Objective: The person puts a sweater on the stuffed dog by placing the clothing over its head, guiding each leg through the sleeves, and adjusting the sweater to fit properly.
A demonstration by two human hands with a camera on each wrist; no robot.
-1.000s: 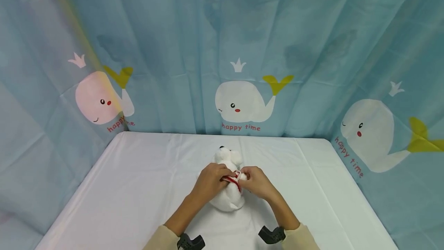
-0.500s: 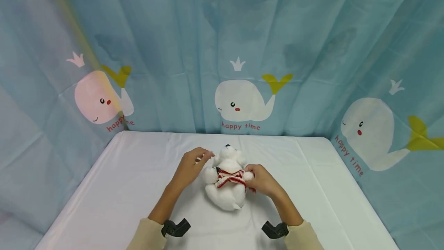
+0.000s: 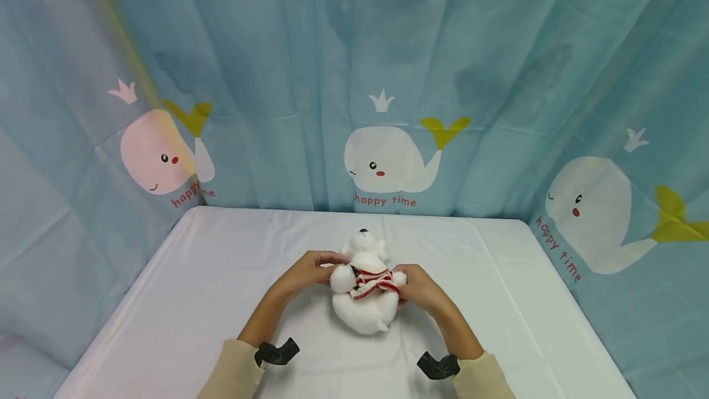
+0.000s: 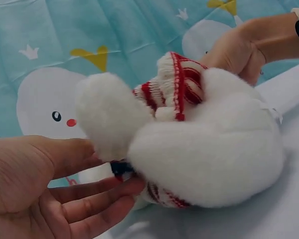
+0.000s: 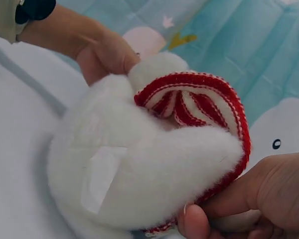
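A white plush bear lies on the table with its black nose towards the back. Round its upper body is a red-and-white knitted sweater, bunched up above the belly. My left hand is at the bear's left-side paw, thumb against the paw and fingers on the sweater's dark trim. On the other side, my right hand pinches the red hem of the sweater between thumb and fingers. Some of the right fingers are hidden below the bear.
The table is covered with a white cloth. A blue curtain printed with whales hangs behind its back edge and along both sides. Black straps sit at both wrists, over beige sleeves.
My left hand let go of the sweater, lifted away to the left, then came back to the bear's paw. The bear has turned slightly. My right hand stays at its right side.
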